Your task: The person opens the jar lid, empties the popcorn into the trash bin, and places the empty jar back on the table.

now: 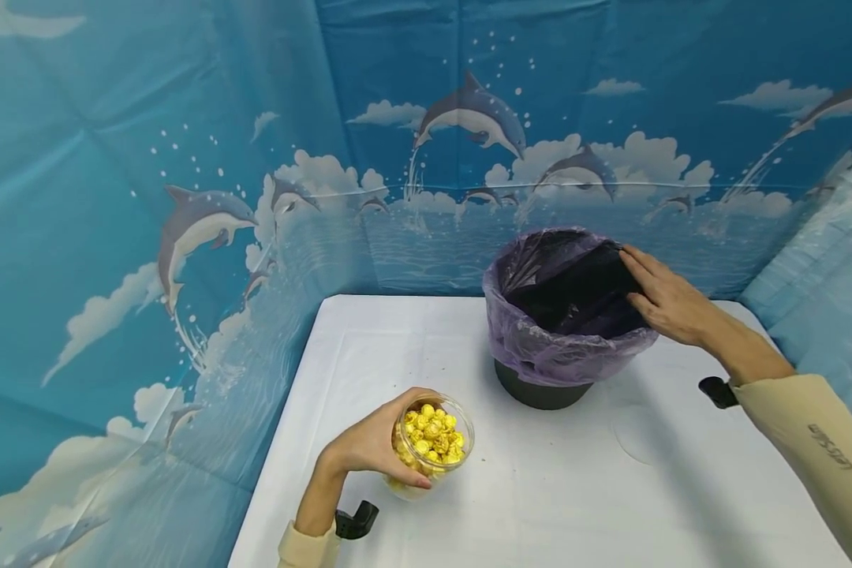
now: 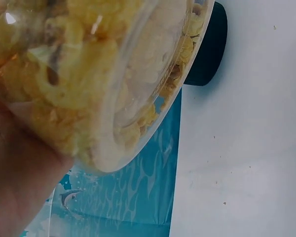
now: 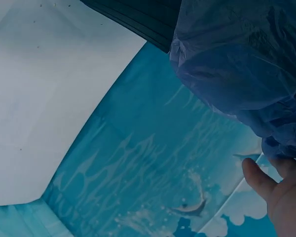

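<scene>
My left hand (image 1: 381, 443) grips a clear round jar (image 1: 453, 471) from its left side, thumb in front and fingers around the back. Yellow popcorn (image 1: 431, 432) fills the jar, and its mouth is uncovered and tilted. Up close in the left wrist view, popcorn (image 2: 74, 84) shows through the jar wall. At the back stands a black trash bin (image 1: 542, 392) lined with a purple trash bag (image 1: 564, 359) folded over its rim. My right hand (image 1: 670, 304) touches the bin's right rim with extended fingers; in the right wrist view the thumb stands apart from the bag (image 3: 232, 74).
The bin and jar are on a white-covered table (image 1: 397, 339), which has small dark crumbs (image 2: 224, 203) on it. A blue curtain (image 1: 412, 260) printed with dolphins and clouds hangs behind and to the left. A faint round mark (image 1: 635, 434) lies right of the bin.
</scene>
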{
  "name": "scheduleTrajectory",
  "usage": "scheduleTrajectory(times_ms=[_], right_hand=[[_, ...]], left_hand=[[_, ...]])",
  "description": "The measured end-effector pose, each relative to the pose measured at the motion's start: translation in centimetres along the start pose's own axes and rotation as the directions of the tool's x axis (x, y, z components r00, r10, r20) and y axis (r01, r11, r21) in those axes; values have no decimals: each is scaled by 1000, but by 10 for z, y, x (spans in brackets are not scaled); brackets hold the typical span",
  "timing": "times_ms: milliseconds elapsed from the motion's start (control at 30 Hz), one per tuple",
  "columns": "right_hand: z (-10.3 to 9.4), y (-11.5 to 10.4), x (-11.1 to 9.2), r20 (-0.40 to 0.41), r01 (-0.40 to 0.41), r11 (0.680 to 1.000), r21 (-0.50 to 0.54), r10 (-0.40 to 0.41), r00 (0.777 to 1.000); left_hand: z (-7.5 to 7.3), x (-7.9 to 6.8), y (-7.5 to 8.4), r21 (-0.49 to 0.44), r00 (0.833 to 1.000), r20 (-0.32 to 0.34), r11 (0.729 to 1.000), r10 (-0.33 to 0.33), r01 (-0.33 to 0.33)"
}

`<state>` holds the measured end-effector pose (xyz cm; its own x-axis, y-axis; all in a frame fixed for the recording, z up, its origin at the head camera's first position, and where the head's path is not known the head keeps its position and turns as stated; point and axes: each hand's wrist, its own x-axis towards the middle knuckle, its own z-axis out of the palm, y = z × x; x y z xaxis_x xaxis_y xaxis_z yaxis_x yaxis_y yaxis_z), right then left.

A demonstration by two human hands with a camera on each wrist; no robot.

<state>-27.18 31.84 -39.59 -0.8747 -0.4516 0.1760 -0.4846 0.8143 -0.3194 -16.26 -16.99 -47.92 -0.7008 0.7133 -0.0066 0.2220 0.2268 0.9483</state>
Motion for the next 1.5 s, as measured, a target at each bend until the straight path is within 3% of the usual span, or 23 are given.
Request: scheduleTrajectory(times_ms=[233, 400, 600, 733, 867, 1000, 1067, 1267, 1500], right_hand=[[-2, 3, -5, 38, -26, 999, 33, 24, 999], [-4, 2, -4, 60, -47, 998, 40, 44, 997], [-5, 1, -4, 116, -75, 996, 40, 70, 991], [-4, 0, -4, 136, -86, 996, 38, 80, 988], [-4, -2, -4, 143, -95, 995, 41, 88, 986], [-5, -1, -5, 136, -92, 995, 33, 87, 987], [-6, -2, -6, 130, -89, 996, 26, 85, 988], [-8, -6, -4, 128, -107, 994, 21, 103, 986], [-10, -8, -8, 121, -122, 992, 26, 118, 986]], left_hand=[[-7, 11, 12, 38, 1000, -3, 999, 28, -27], [-24, 31, 34, 114, 997, -67, 993, 38, -31], [-61, 73, 81, 248, 972, -232, 969, 49, 10], [-85, 113, 107, 380, 944, -314, 924, 99, 30], [-96, 149, 125, 507, 936, -323, 861, 140, 46], [-94, 177, 140, 609, 953, -266, 791, 142, 52], [-89, 189, 148, 667, 964, -228, 744, 139, 50], [-78, 217, 164, 815, 978, -173, 575, 116, 76], [-70, 237, 181, 945, 982, -105, 322, 155, 50]])
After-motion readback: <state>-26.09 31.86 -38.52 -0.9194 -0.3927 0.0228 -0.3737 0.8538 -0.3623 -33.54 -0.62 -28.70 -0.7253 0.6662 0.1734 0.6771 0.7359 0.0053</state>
